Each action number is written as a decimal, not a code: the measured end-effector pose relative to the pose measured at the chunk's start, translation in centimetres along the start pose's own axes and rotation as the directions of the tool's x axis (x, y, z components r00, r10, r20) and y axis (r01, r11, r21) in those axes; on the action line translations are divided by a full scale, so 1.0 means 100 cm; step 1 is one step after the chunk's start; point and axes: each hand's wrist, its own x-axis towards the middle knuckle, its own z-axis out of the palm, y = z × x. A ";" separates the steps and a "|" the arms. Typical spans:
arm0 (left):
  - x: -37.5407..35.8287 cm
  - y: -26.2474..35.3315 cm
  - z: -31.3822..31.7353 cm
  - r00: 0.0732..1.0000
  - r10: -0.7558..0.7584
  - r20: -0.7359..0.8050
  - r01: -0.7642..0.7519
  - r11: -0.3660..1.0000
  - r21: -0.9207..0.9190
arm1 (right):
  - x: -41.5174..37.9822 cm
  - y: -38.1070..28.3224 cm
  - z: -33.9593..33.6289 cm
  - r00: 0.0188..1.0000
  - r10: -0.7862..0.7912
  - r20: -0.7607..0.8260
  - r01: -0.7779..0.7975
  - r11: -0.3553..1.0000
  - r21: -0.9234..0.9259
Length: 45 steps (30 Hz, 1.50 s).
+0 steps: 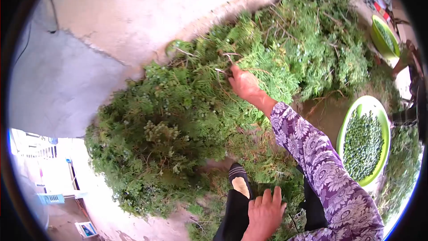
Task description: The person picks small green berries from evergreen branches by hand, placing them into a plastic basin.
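The right hand [243, 83] was closed around a thin twig [227, 65] in the pile of green branches [187, 107] on the floor. The left hand [265, 212] rested spread on the knee. A hard pull could probably snap the twig or scatter berries outside the green bowl [364, 145].

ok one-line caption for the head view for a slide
Right hand reaching into a pile of green branches, left hand on knee, green bowl of berries alongside.

The right hand [243, 83] reaches into a heap of green branches [187, 120] on the concrete ground [133, 14], fingers closed on a twig [225, 63]. The left hand [264, 214] rests on a knee. 2 green bowls [363, 140] of berries sit right.
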 end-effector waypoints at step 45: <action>0.131 -0.119 0.105 0.945 0.115 -0.305 -0.261 -0.293 -0.920 | -0.383 -0.035 -0.216 0.782 0.158 0.603 -0.615 0.349 0.707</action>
